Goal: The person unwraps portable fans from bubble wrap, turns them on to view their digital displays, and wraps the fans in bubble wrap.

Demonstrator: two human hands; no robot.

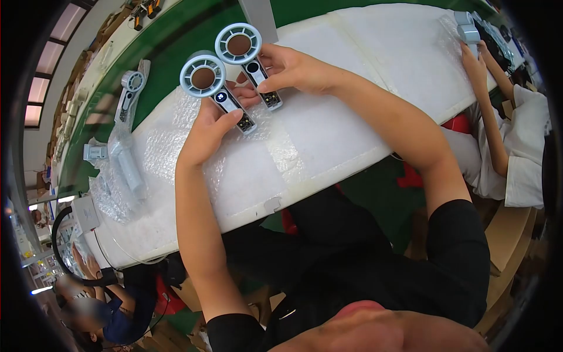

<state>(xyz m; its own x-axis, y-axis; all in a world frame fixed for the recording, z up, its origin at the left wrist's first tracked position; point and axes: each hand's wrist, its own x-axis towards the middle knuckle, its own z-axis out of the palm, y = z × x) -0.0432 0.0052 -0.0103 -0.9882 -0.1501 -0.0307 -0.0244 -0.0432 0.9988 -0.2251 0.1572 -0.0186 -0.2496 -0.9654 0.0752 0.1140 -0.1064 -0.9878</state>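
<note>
My left hand [206, 128] is closed round the handle of a pale blue handheld fan [203, 78]. It has a round slotted head with a brown centre, and small electronic parts show near the handle's lower end. A second, matching handheld fan [238, 46] is gripped in my right hand [296, 71], thumb along the handle. Both fans are held side by side above the white-covered table [328, 129], heads pointing away from me. Part of each handle is hidden behind my fingers.
Bubble wrap [170, 144] lies left of my hands. Another fan [130, 85] sits on plastic wrap beyond it, with a wrapped pale blue piece [129, 167] nearby. At right, a co-worker's hands [476, 61] hold a pale blue fan [467, 29]. Another person [126, 314] sits at lower left.
</note>
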